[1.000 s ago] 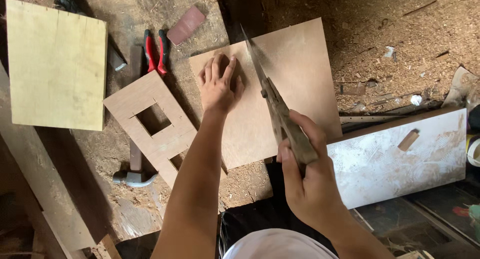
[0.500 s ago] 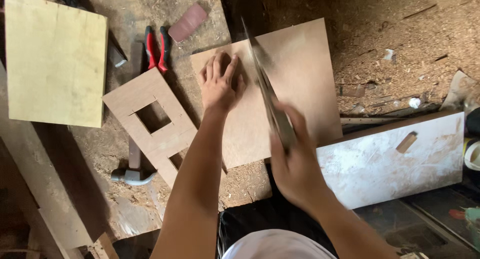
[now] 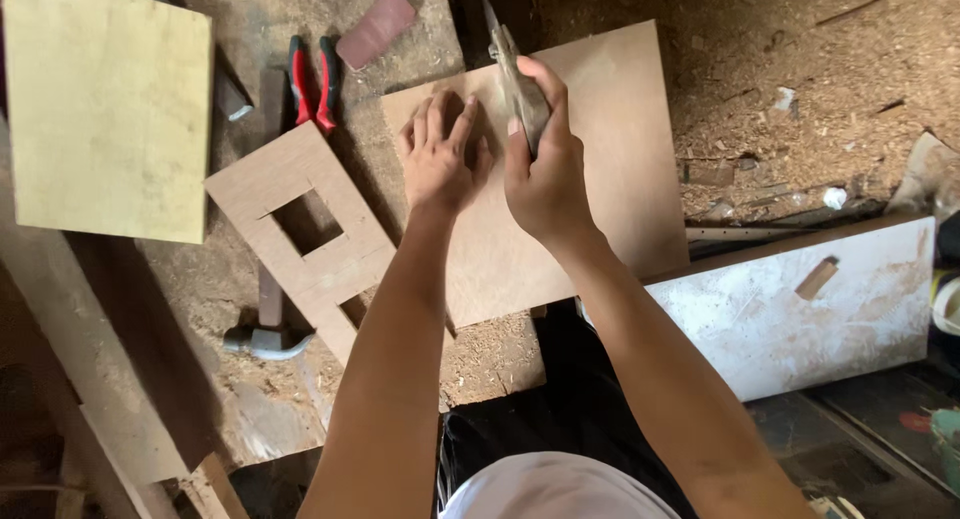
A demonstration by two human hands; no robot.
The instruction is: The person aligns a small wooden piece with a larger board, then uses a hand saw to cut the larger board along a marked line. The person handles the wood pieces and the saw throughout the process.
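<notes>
A: Position of the plywood sheet (image 3: 610,179)?

B: Centre of frame, flat on the sawdust-covered bench, near edge overhanging toward bottom centre. Long axis tilted slightly, lower left to upper right.

A: State of the left hand (image 3: 440,159)?

B: Flat on the sheet, palm down, fingers close together and pointing toward top of frame. Pressing, not gripping anything.

A: State of the right hand (image 3: 545,174)?

B: Wrapped tight around the handle of the handsaw (image 3: 510,69), just right of the left hand, nearly touching it. Blade running up and slightly left from the fist toward top centre, tip past the far edge of the sheet.

A: Governing relation?

B: Saw axis roughly parallel with the left hand's fingers, immediately beside them. Blade line lying along the sheet's short direction, near its upper-left part. Right hand holding the tool; left hand holding the sheet down just left of the blade line. Exact contact point of teeth on wood: not discernible.

A: Surroundings?

B: Left of centre, a cut-out wooden frame (image 3: 300,219); above it, red-handled pliers (image 3: 310,79); below it, a hammer (image 3: 265,334). Upper left, a pale square board (image 3: 110,109). Right, a white panel (image 3: 800,309).
</notes>
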